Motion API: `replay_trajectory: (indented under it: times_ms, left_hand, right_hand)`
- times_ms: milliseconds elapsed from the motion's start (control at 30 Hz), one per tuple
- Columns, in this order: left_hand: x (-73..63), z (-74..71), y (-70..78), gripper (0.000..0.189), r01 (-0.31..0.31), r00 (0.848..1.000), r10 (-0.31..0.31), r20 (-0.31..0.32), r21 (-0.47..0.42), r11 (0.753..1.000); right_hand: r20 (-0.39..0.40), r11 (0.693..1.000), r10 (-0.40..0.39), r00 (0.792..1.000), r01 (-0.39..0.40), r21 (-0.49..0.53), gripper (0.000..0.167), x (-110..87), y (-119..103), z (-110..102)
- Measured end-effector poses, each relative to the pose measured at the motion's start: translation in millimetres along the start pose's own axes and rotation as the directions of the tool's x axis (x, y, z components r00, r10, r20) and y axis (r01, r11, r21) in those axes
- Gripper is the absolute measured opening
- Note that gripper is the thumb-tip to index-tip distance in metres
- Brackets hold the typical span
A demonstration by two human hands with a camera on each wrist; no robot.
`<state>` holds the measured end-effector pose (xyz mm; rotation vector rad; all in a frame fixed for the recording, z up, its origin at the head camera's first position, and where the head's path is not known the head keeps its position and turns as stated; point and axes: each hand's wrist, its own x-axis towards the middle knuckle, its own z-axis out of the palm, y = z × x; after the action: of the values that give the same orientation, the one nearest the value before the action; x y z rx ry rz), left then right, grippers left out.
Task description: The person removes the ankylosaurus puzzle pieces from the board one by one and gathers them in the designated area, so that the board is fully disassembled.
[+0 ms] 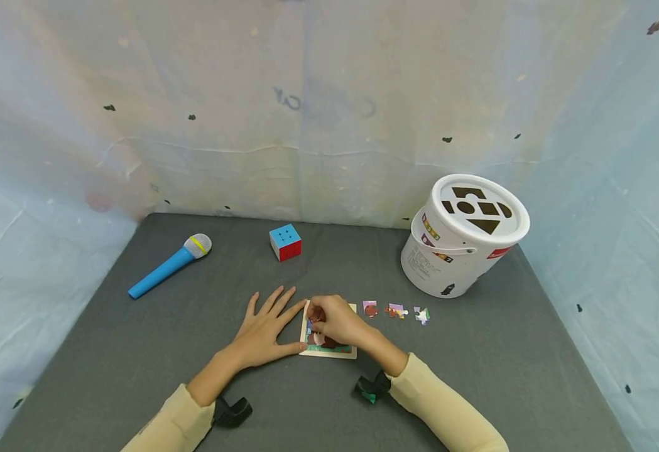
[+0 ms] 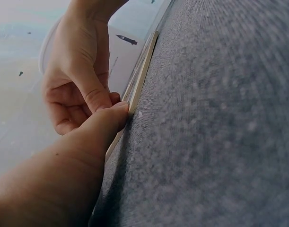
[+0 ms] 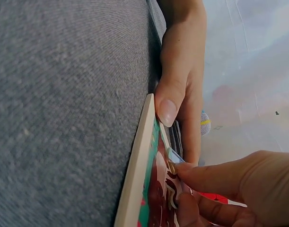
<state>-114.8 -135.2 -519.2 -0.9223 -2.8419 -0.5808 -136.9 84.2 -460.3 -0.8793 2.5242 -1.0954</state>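
Observation:
A wooden puzzle board (image 1: 329,353) with a pale rim and a coloured picture lies flat on the grey table. My left hand (image 1: 264,333) lies spread at its left side, thumb touching the board's near left edge. Over the board, my right hand (image 1: 337,323) pinches a small puzzle piece (image 3: 175,156) between thumb and fingers, at the left part of the picture; most of the piece is hidden. To the right of the board lie three loose puzzle pieces: one with a reddish shape (image 1: 370,309), a middle one (image 1: 397,311) and a green-white one (image 1: 421,315).
A white bucket (image 1: 431,270) with a shape-cut lid stands at the back right. Toward the back are a Rubik's cube (image 1: 286,242) and, further left, a blue toy microphone (image 1: 171,265). Plastic sheeting (image 1: 329,125) hangs behind the table.

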Motion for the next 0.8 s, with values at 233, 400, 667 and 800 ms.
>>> replay_trajectory:
  times_ms: [233,400,667,800]
  left_hand:
    - [0.7,-0.2,0.0,0.090,-0.004,1.000,0.003,-0.016,-0.005,1.000]
    - [0.5,-0.2,0.0,0.089,-0.001,1.000,0.001,-0.020,-0.004,1.000]
    - [0.7,2.9,-1.6,0.089,0.001,1.000,-0.001,-0.011,0.002,1.000]
    - [1.0,3.6,-2.3,0.089,0.001,1.000,-0.001,-0.013,0.001,1.000]
  right_hand:
    - [0.013,0.999,-0.011,1.000,0.010,0.043,0.010,0.5,4.2,-1.7]
    - [0.032,0.995,-0.015,0.999,0.011,0.097,0.009,0.4,8.5,-3.1]
    - [0.050,0.987,-0.035,0.998,0.027,0.160,0.008,0.5,14.8,-5.1]
    - [0.046,0.978,-0.055,0.997,0.045,0.204,0.006,0.2,16.0,-6.9]
